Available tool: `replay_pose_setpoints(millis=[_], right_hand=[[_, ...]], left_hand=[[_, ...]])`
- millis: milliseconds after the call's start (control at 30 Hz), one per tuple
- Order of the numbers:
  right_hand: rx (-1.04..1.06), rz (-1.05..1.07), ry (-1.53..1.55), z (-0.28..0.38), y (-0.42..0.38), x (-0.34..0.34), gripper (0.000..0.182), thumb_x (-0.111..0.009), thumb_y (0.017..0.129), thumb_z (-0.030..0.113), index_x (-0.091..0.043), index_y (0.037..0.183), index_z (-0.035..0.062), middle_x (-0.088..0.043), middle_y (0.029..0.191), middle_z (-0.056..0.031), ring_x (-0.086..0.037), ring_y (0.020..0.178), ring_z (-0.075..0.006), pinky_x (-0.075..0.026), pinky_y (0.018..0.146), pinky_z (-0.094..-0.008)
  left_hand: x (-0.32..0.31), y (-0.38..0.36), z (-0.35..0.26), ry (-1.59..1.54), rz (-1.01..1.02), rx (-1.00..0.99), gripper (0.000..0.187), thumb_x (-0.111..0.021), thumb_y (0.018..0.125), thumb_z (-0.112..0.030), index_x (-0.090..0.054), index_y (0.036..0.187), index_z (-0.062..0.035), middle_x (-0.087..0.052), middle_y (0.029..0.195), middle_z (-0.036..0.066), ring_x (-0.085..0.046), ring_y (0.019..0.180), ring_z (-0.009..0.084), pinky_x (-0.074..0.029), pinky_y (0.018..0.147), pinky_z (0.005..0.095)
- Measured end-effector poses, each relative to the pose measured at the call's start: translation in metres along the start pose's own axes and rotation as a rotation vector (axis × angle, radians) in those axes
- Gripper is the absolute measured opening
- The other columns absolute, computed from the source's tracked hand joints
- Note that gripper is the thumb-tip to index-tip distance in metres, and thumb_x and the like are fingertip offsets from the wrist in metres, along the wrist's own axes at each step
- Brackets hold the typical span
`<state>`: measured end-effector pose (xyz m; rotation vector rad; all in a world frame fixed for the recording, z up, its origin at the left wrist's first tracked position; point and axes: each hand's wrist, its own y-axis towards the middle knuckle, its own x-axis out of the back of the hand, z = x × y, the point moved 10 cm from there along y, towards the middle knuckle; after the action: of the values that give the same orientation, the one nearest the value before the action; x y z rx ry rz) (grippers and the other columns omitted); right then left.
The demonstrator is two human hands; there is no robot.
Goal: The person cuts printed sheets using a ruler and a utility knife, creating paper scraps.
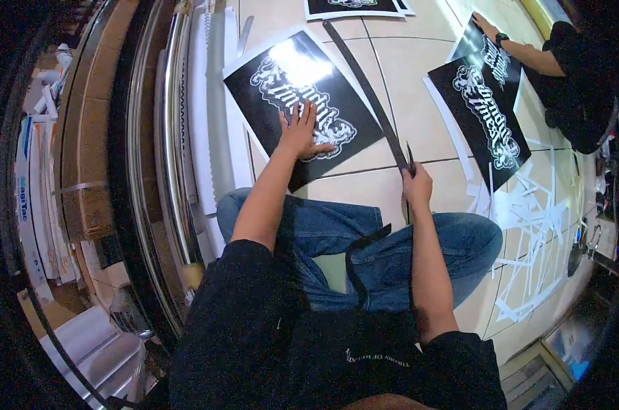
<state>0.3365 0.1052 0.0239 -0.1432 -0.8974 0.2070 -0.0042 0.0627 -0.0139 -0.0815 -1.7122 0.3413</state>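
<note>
My left hand (pixel 300 134) lies flat with spread fingers on a glossy black poster (pixel 343 113) with white ornate lettering. The poster sits tilted on the tiled floor in front of my crossed legs, and bright glare covers its upper part. My right hand (pixel 417 186) is closed around a slim, dark, pointed tool that looks like a cutter knife (pixel 410 152), its tip facing away from me. A long dark ruler (pixel 364 82) lies along the poster's right edge, its near end at my right hand. The fingers partly hide the tool's handle.
At the right, another person's hand (pixel 486 27) rests on similar posters (pixel 483 109). Thin white paper strips (pixel 531 219) litter the floor below them. More prints (pixel 354 8) lie at the top. Long rolls and a metal tube (pixel 175 137) line the left side beside cardboard boxes (pixel 94 137).
</note>
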Motion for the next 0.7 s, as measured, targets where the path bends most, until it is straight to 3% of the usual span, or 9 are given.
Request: replay_pose_setpoints(millis=[67,233,533,667,700], right_hand=[[0.039,-0.028,0.032,0.013,-0.005,0.003,0.022,-0.066,0.089,0.02,-0.066,0.101,0.0012,-0.07,0.091,-0.0228,-0.067,0.086,-0.0427,-0.052,0.078,-0.0485],[0.052,-0.024,0.149,0.039,-0.012,-0.012,0.021,-0.062,0.092,0.021,-0.066,0.1,0.002,-0.07,0.088,-0.0227,-0.067,0.084,-0.043,-0.052,0.075,-0.0468],[-0.014,0.087,0.188,0.071,-0.024,-0.054,0.023,-0.062,0.093,0.023,-0.065,0.101,0.0011,-0.07,0.088,-0.0217,-0.068,0.085,-0.0402,-0.051,0.075,-0.0466],[0.06,0.071,0.127,0.058,-0.023,-0.078,0.024,-0.06,0.094,0.02,-0.067,0.108,0.0013,-0.069,0.092,-0.0226,-0.067,0.088,-0.0419,-0.052,0.078,-0.0472],[0.249,-0.118,0.139,0.076,-0.024,-0.063,0.025,-0.061,0.093,0.019,-0.066,0.11,0.0014,-0.069,0.092,-0.0223,-0.067,0.089,-0.042,-0.052,0.079,-0.0471]], left_hand=[[0.002,-0.01,0.01,0.016,0.053,-0.02,0.142,-0.065,0.058,-0.088,-0.004,0.16,-0.0117,0.0,0.166,0.02,0.003,0.152,0.0435,-0.001,0.113,0.0729],[-0.003,-0.03,0.017,0.054,0.096,-0.122,0.144,-0.066,0.056,-0.088,-0.003,0.16,-0.0121,0.0,0.166,0.018,0.002,0.152,0.0411,-0.002,0.114,0.0709],[-0.001,-0.036,0.023,-0.002,0.046,-0.116,0.145,-0.07,0.052,-0.087,-0.006,0.16,-0.0153,-0.002,0.167,0.014,0.001,0.153,0.0383,0.0,0.115,0.0696],[-0.003,-0.03,0.037,-0.058,0.036,-0.089,0.148,-0.071,0.047,-0.087,-0.007,0.161,-0.0183,-0.003,0.167,0.012,0.0,0.154,0.0349,0.005,0.116,0.0666],[-0.003,-0.03,0.039,-0.045,0.049,-0.081,0.144,-0.071,0.05,-0.086,-0.009,0.161,-0.0187,-0.004,0.167,0.011,-0.001,0.154,0.0344,0.004,0.117,0.0662]])
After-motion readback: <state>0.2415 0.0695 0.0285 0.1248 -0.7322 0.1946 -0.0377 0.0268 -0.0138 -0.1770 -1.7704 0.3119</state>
